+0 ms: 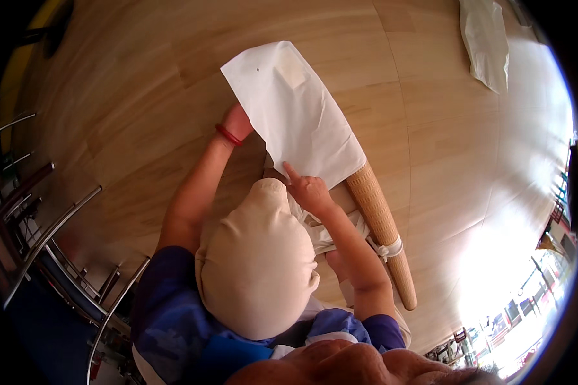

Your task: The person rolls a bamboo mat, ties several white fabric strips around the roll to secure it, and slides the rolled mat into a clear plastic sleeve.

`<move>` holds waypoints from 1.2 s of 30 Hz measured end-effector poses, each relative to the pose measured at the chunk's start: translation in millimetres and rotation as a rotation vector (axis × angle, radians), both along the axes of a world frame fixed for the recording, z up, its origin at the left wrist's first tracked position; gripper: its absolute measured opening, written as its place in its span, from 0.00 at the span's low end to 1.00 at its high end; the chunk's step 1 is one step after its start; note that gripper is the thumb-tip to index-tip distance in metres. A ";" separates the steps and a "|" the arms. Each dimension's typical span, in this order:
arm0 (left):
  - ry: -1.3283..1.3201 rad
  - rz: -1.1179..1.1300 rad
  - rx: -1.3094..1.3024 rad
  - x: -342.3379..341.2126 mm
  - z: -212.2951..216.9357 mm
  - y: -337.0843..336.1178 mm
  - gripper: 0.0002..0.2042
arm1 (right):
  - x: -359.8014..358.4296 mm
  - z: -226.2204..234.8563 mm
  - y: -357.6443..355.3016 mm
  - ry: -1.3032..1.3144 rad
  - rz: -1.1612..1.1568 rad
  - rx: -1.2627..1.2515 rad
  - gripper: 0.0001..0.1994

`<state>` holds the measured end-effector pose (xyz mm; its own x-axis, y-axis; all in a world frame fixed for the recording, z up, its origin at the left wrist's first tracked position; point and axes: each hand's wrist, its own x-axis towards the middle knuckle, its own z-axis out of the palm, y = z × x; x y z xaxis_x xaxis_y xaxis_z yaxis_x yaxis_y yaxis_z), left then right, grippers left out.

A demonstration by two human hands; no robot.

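Note:
A white bag-like cover (308,109) lies over the far end of a tan woven mat (374,205). The mat is rolled up, and its near part shows, tied with a white band (392,249). Whether the cover wraps all round the roll, I cannot tell. My left hand (239,122), with a red band at the wrist, reaches behind the cover's left edge; its fingers are hidden. At the cover's lower edge is my right hand (311,194), index finger stretched over the white material, the other fingers curled at the edge.
My bent knee (260,256) in beige trousers rises between my arms. Metal-framed chairs (70,215) stand at the left. Another whitish plastic sheet (486,45) lies on the wood-look floor (430,154) at the far right. Strong light glares at the right.

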<state>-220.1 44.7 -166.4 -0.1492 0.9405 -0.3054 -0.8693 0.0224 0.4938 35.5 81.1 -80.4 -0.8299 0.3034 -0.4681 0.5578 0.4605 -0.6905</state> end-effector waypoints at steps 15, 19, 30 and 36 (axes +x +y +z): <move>0.179 -0.303 -0.301 60.0 1.5 49.8 0.15 | 3.0 -26.0 142.3 0.254 -0.538 -0.141 0.19; 0.199 -0.197 -0.396 66.9 34.5 58.1 0.13 | -17.3 -39.8 136.7 0.290 -0.414 0.076 0.20; 0.612 -0.318 0.005 71.3 18.7 79.4 0.23 | 88.6 -26.5 165.8 0.174 -1.040 -0.362 0.22; 1.067 0.047 -0.224 -16.9 31.9 102.1 0.30 | 186.5 -45.8 94.2 0.029 -0.806 0.221 0.35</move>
